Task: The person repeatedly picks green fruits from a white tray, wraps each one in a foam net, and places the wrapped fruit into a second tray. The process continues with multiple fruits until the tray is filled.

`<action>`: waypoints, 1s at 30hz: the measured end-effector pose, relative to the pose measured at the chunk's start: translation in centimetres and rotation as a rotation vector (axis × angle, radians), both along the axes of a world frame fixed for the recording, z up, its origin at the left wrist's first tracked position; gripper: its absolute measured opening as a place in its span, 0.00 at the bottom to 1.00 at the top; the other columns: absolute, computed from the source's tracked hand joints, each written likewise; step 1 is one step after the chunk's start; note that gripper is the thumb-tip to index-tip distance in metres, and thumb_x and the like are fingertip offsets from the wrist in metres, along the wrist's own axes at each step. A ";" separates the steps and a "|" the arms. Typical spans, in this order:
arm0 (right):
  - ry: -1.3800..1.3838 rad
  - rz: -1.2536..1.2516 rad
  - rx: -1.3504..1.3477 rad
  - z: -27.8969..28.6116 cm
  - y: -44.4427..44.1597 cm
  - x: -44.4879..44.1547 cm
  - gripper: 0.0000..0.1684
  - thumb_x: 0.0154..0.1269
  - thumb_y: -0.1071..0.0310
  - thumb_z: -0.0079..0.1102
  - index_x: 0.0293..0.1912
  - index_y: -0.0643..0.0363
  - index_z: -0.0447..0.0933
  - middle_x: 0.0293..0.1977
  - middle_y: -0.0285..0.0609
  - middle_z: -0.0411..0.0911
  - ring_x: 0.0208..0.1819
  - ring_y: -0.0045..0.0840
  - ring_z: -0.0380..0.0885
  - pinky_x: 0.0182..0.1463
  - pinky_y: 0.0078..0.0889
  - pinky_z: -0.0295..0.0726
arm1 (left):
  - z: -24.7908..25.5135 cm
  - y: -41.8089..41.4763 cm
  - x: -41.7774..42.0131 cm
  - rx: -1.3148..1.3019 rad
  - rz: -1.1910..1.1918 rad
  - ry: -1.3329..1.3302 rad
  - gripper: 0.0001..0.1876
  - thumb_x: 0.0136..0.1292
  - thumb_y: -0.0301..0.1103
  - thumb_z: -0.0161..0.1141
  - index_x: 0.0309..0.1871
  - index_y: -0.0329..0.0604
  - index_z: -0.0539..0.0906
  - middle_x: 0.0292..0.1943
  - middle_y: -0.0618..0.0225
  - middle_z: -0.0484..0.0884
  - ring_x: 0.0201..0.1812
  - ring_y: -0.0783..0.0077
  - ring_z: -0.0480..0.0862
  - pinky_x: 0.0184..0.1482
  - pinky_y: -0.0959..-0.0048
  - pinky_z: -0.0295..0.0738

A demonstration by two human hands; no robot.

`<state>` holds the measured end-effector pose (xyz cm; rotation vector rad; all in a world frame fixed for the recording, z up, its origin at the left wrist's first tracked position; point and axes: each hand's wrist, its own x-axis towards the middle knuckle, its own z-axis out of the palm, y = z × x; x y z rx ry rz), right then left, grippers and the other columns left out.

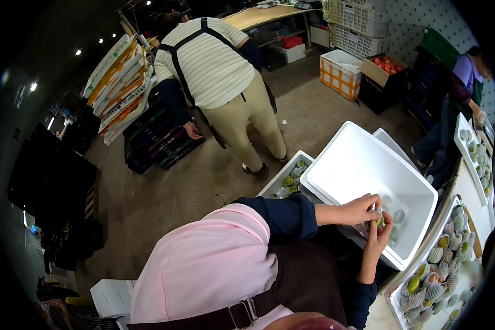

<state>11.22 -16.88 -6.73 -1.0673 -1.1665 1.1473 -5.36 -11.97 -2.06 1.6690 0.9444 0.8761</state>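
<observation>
Both hands meet over the near side of a white foam box (354,152). My left hand (361,209), reaching in from above in the picture, pinches a small green fruit (379,223) partly wrapped in whitish material. From below, my right hand (378,239) has its thumb and fingers on the same fruit. The fingers hide much of it. Inside the box, several pale netted pieces (399,216) lie at the near end; whether each net holds a fruit is hard to tell. The box seems to rest on another white box.
At right, a tray (392,295) of green fruit in foam nets lies on a table (470,181). Another fruit box (272,185) stands left of the foam box. A co-worker (214,66) bends near stacked crates (161,140); another person (464,86) stands at far right.
</observation>
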 end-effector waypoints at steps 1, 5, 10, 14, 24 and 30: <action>-0.007 0.007 0.001 0.3 0.0 -0.1 0.29 0.69 0.73 0.61 0.66 0.63 0.63 0.58 0.42 0.69 0.55 0.24 0.72 0.57 0.27 0.74 | -0.3 0.1 0.0 -0.017 -0.008 -0.026 0.13 0.68 0.36 0.61 0.45 0.40 0.70 0.38 0.63 0.72 0.36 0.71 0.71 0.40 0.71 0.71; 0.129 0.029 0.016 0.7 0.0 0.1 0.25 0.71 0.70 0.57 0.65 0.61 0.64 0.58 0.42 0.69 0.54 0.24 0.74 0.59 0.28 0.74 | -1.8 1.1 -0.4 -0.134 0.003 -0.046 0.08 0.71 0.34 0.58 0.45 0.43 0.73 0.39 0.68 0.75 0.36 0.75 0.75 0.39 0.72 0.73; 0.724 0.067 -0.164 1.0 0.4 1.2 0.25 0.74 0.56 0.48 0.64 0.58 0.68 0.59 0.42 0.73 0.60 0.34 0.74 0.61 0.40 0.76 | -0.4 0.9 -0.3 -0.863 -0.011 -0.730 0.10 0.78 0.38 0.49 0.52 0.41 0.74 0.46 0.66 0.80 0.44 0.71 0.83 0.46 0.66 0.81; 1.044 -0.041 -0.325 0.8 1.1 2.0 0.26 0.72 0.56 0.48 0.63 0.59 0.72 0.59 0.46 0.75 0.59 0.35 0.76 0.61 0.39 0.78 | -1.3 0.5 0.1 -1.130 -0.231 -0.910 0.18 0.79 0.40 0.48 0.62 0.37 0.72 0.53 0.61 0.81 0.53 0.66 0.84 0.54 0.63 0.81; 0.965 0.097 -0.322 1.2 1.3 3.0 0.28 0.77 0.45 0.47 0.56 0.62 0.74 0.53 0.46 0.78 0.55 0.32 0.79 0.55 0.36 0.83 | -1.3 0.6 0.7 -0.986 -0.248 -0.839 0.19 0.76 0.42 0.54 0.59 0.35 0.76 0.53 0.62 0.83 0.52 0.68 0.83 0.55 0.65 0.79; 0.732 0.022 -0.326 1.4 0.9 2.0 0.27 0.76 0.44 0.48 0.53 0.60 0.74 0.39 0.44 0.79 0.32 0.27 0.79 0.32 0.28 0.80 | -0.5 1.1 0.5 -0.952 -0.211 -0.966 0.16 0.78 0.41 0.52 0.57 0.38 0.78 0.47 0.65 0.85 0.48 0.68 0.85 0.53 0.67 0.81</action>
